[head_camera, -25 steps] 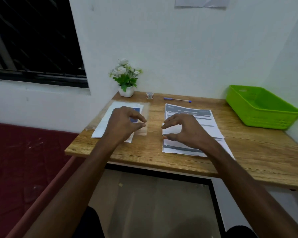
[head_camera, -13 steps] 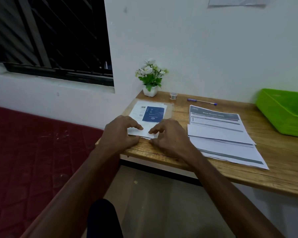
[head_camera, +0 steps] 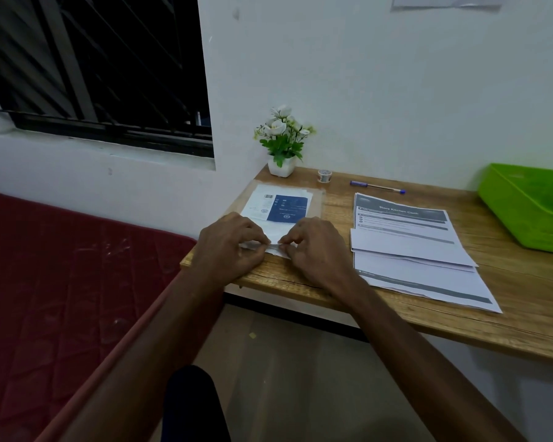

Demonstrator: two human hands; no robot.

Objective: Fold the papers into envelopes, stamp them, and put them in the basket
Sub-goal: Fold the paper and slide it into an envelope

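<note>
Envelope stack's (head_camera: 276, 212) near edge pinched between both hands.

left hand (head_camera: 229, 247), right hand (head_camera: 313, 250) | now pinching sheet (head_camera: 276, 247) edge

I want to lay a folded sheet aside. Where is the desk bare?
Bare wood lies between the printed sheets and the green basket, and along the front edge right of them. A narrow strip runs between the envelope pack and the sheets. The left corner is crowded by both hands.

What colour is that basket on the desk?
Bright green; the basket shows clearly at the right in the head view.
</note>
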